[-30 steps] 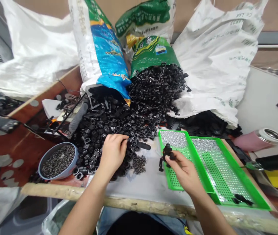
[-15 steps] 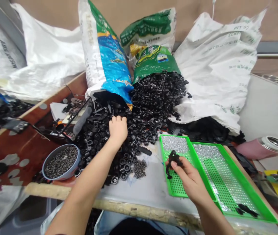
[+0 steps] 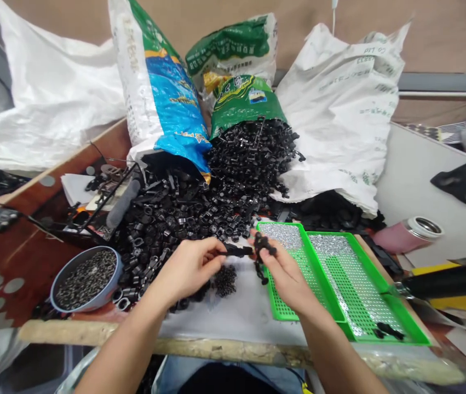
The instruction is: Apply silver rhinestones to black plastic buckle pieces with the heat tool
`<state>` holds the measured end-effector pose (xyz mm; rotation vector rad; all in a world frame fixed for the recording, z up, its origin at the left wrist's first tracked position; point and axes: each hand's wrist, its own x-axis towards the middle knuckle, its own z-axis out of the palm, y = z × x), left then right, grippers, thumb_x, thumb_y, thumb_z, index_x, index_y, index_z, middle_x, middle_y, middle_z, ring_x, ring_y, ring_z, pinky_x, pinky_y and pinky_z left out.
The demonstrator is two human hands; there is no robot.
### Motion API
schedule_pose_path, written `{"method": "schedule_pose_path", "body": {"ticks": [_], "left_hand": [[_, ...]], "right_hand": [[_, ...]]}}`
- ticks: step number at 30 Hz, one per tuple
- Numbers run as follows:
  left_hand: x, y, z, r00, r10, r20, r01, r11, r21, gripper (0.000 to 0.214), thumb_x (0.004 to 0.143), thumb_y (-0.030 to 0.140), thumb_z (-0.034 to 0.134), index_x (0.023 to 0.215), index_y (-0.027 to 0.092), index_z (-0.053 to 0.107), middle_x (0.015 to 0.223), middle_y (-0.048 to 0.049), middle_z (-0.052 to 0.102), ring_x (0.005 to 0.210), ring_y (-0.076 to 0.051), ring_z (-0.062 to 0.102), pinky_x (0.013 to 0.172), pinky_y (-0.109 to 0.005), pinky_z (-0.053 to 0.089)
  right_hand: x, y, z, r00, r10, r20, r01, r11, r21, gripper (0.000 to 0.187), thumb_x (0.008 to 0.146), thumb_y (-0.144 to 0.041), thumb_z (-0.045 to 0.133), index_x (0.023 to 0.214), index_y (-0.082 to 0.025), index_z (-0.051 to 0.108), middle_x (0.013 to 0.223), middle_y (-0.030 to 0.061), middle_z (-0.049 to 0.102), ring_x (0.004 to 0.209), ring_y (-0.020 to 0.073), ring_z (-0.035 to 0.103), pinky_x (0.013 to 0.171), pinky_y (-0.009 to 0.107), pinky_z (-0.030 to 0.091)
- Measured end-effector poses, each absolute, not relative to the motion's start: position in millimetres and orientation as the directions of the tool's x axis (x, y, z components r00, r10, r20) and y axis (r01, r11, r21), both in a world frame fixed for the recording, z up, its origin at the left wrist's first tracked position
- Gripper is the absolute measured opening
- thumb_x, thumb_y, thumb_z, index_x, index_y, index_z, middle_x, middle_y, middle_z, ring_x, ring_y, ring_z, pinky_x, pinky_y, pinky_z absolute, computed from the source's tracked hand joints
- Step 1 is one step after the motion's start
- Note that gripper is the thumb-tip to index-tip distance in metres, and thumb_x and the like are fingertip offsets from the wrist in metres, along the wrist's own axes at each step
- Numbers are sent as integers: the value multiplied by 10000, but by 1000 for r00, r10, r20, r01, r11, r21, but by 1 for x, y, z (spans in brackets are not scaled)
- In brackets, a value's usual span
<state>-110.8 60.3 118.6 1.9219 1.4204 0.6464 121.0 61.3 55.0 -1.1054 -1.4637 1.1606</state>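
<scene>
- Returns from pile with left hand, pinching black piece.
- Grips black cluster in right hand.
- Brings both close, seemingly for joint handling.

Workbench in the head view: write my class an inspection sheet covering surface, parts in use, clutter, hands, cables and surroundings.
Surface: pale sheet, partly under heaped black parts.
Job's things: long black piece; black cluster; green trays holding silvery pieces.
Clutter: bowl of small pieces, at left.
Left hand: pinches the long black piece.
Right hand: holds the black cluster.
Cables: thin cable-like strand, far left.
Surroundings: sacks behind; pink flask at right.
</scene>
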Motion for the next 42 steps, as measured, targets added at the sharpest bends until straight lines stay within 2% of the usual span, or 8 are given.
{"method": "schedule_pose_path", "body": {"ticks": [5,8,10,13,17,21,27,42], "left_hand": [[-86,33,78,-1,998,58,-36,-58,998,318,849,336,785,1139,227,716,1084,-51,797,960,-193,739,876,-280,558],[-71,28,60,-122,985,-121,-442,56,895,540,741,382,889,1223,249,685,1179,-65,782,1010,-188,732,877,-272,562],[-66,24,54,-137,962,-236,-556,122,822,556,682,406,930,1166,230,718,1170,-76,785,1004,-187,733,853,-254,558],[-67,19,53,-122,948,-294,-580,172,796,547,662,422,947,1128,219,744,1144,-79,789,1002,-192,729,841,-255,558],[-73,13,62,0,970,-245,-493,213,843,527,752,449,896,1198,233,715,1153,-91,780,1037,-230,722,815,-300,587],[-73,10,73,134,958,-254,-402,287,869,577,791,532,846,1244,209,691,1125,-126,780,920,-254,762,692,-288,595],[-71,9,79,200,942,-269,-361,327,873,604,794,573,828,1236,180,703,1084,-141,789,795,-236,779,640,-270,597],[-71,6,79,207,952,-225,-317,283,905,558,810,486,841,1300,238,740,1136,-119,786,881,-240,752,696,-285,614]], "right_hand": [[98,39,61,-276,941,199,177,253,-951,338,1068,-437,434,1281,-268,634,1331,88,704,1186,248,681,1037,425,545],[92,26,64,-317,905,284,214,360,-908,331,1071,-344,432,1355,-276,588,1442,86,635,1353,239,583,1149,434,467],[95,23,65,-406,874,268,234,383,-894,348,1062,-312,453,1386,-279,575,1487,79,596,1415,233,523,1207,441,403],[109,29,67,-414,883,223,240,342,-908,300,1049,-350,477,1293,-267,631,1415,87,633,1341,243,567,1153,426,446],[129,43,71,-127,963,237,286,264,-921,250,1005,-439,523,993,-237,670,969,64,688,910,218,644,817,354,547],[130,52,81,-186,974,132,110,154,-982,242,904,-434,686,1051,-242,672,803,7,666,694,165,607,612,292,510],[120,54,86,-279,959,58,-50,46,-998,261,829,-391,794,1018,-236,704,757,-8,690,655,143,640,591,280,537],[120,55,80,-263,965,-15,-28,-23,-999,307,791,-427,812,984,-224,685,770,-1,710,631,134,655,525,253,541]]}}
